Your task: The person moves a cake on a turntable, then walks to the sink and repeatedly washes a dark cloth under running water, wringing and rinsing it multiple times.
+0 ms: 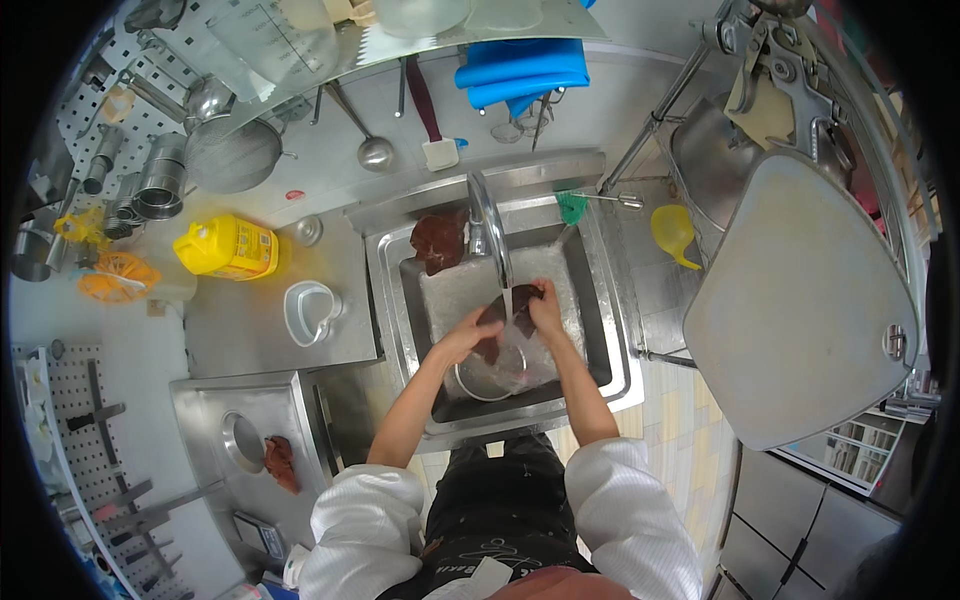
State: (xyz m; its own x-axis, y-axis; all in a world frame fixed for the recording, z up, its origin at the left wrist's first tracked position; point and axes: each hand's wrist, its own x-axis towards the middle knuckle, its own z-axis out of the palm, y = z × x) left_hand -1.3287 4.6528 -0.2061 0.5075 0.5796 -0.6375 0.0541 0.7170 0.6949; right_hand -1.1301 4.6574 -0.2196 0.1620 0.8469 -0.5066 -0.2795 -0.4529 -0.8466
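Note:
Over a stainless steel sink (609, 330), my left hand (466, 337) and my right hand (548, 309) hold a dark reddish-brown cloth (493, 310) between them. Water from the curved chrome faucet (489, 217) runs onto the cloth. My left hand grips its left side; the fingers of my right hand pinch its upper right part. Below the cloth, a round rim (486, 397), perhaps of a bowl, shows in the sink basin. A second reddish-brown cloth (439, 241) lies bunched at the sink's back left corner, left of the faucet base.
Left of the sink, a yellow jug (229, 247) and a heart-shaped metal pan (292, 315) stand on the steel counter (247, 337). Another brown cloth (280, 465) lies lower left. A large grey board-like panel (802, 307) juts in at right. Knives (94, 416) hang on the left wall.

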